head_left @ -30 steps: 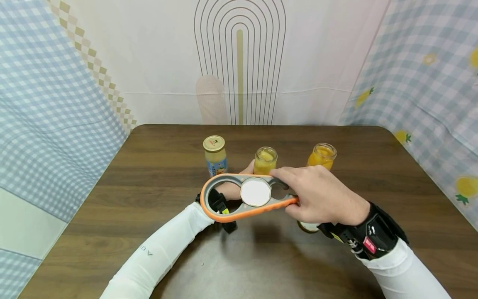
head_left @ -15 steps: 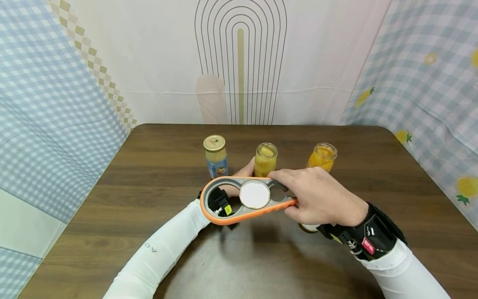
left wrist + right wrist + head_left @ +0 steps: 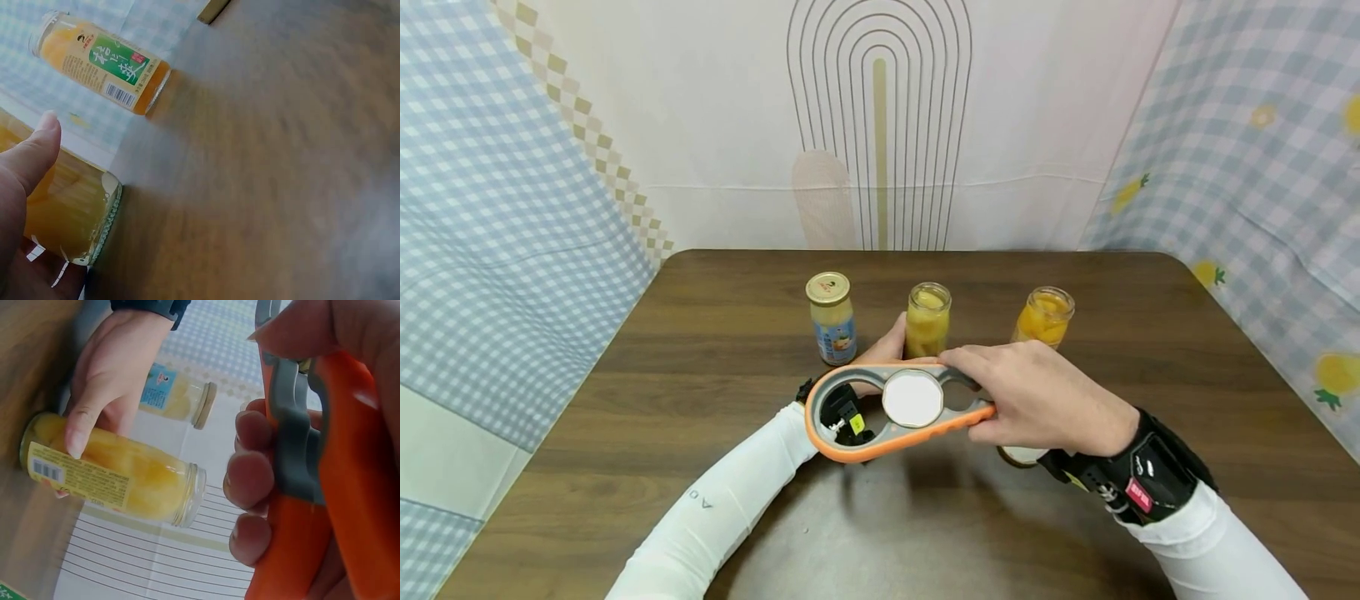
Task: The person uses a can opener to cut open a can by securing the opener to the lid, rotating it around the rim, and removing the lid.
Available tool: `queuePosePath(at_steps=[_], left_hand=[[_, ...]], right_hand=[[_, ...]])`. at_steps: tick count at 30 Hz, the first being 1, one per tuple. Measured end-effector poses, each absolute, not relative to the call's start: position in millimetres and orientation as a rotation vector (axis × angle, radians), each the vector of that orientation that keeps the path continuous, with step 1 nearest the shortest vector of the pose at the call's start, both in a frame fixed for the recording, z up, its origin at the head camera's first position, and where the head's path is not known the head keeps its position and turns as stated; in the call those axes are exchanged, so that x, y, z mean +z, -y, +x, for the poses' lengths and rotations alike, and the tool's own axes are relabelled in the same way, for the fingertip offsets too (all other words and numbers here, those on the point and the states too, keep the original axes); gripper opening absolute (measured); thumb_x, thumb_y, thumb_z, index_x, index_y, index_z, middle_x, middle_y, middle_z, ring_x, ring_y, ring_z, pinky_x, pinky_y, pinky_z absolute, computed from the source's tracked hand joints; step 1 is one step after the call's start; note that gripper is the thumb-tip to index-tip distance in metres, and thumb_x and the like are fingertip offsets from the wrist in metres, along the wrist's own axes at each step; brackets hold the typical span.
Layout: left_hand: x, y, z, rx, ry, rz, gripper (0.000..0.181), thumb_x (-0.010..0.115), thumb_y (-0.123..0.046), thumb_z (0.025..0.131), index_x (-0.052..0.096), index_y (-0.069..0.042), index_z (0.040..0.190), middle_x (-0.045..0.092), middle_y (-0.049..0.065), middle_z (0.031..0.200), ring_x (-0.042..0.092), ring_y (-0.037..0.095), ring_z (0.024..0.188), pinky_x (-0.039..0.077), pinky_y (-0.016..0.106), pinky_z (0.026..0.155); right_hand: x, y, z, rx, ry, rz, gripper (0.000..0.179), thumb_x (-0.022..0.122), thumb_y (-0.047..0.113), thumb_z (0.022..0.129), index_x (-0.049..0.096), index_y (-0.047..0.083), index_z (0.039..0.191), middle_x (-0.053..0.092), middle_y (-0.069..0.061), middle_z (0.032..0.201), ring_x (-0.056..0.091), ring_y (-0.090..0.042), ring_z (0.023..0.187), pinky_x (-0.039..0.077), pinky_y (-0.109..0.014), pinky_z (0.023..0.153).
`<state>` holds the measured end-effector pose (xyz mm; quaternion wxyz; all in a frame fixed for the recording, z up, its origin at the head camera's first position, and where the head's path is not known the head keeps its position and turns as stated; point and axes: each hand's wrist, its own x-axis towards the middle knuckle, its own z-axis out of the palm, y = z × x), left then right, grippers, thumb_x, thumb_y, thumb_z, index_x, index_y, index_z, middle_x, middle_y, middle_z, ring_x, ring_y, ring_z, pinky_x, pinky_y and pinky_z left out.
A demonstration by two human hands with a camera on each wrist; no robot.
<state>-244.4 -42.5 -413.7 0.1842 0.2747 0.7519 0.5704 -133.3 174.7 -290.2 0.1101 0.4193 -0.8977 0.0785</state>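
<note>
My left hand [image 3: 883,346] grips a lidless glass jar of yellow fruit [image 3: 928,321] in the middle. In the right wrist view, the thumb of that hand [image 3: 109,375] lies along the jar's side by its yellow label [image 3: 78,475]. My right hand [image 3: 1037,396] holds an orange and grey jar opener [image 3: 925,435] by its handles, nearer to me than the jar. A round lid [image 3: 912,398] sits in the opener's middle ring, white underside showing. The opener hides part of my left hand and the jar's lower end.
At left stands a jar with a gold lid [image 3: 832,321] and blue label. To the right is a lidless jar of orange fruit [image 3: 1045,317], partly behind my right hand. Another lid [image 3: 1021,456] lies on the wooden table [image 3: 737,333] under my right wrist. A patterned cloth [image 3: 722,125] hangs behind.
The jar in my left hand has shifted slightly away from me and left. The opener with the lid has come a little nearer to me, so the gap between them has widened.
</note>
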Motion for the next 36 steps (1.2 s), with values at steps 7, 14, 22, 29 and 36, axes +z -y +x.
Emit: queuePosePath(at_steps=[7,14,22,29,36], left_hand=[[-413,43,-244,1.601,-2.139,0.729,0.075,0.069,-0.018,0.098,0.019,-0.018,0.153,0.048,0.013,0.142,0.052,0.026,0.131,0.043,0.045,0.111],[-414,47,-240,1.527,-2.217,0.722,0.073,0.071,-0.021,0.096,0.025,-0.018,0.152,0.049,0.01,0.144,0.052,0.024,0.133,0.043,0.045,0.112],[-414,67,-233,1.352,-2.335,0.913,0.079,0.066,-0.012,0.099,0.015,-0.002,0.158,0.032,0.021,0.161,0.033,0.034,0.151,0.028,0.044,0.125],[-408,92,-218,1.36,-2.345,1.066,0.072,0.066,-0.008,0.098,0.023,0.002,0.155,0.036,0.025,0.158,0.038,0.039,0.147,0.033,0.048,0.122],[-398,102,-207,1.382,-2.384,0.895,0.063,0.067,-0.017,0.098,0.037,-0.001,0.151,0.044,0.02,0.154,0.044,0.035,0.144,0.037,0.05,0.119]], right_hand=[[-293,-178,-134,0.2,2.66,1.223,0.064,0.082,0.026,0.064,0.064,0.013,0.124,0.065,0.011,0.094,0.047,0.0,0.063,0.044,-0.02,0.056],[-298,-185,-133,0.184,2.657,1.218,0.061,0.083,0.026,0.063,0.064,0.014,0.119,0.062,0.013,0.089,0.046,0.001,0.062,0.044,-0.021,0.057],[-302,-194,-134,0.185,2.676,1.204,0.06,0.082,0.024,0.063,0.063,0.014,0.119,0.062,0.015,0.09,0.046,0.0,0.064,0.043,-0.02,0.059],[-304,-197,-133,0.211,2.692,1.193,0.061,0.081,0.021,0.063,0.06,0.018,0.12,0.058,0.018,0.085,0.044,0.0,0.062,0.04,-0.019,0.057],[-307,-199,-134,0.174,2.701,1.175,0.062,0.083,0.022,0.061,0.059,0.02,0.118,0.061,0.018,0.085,0.045,0.001,0.062,0.043,-0.021,0.057]])
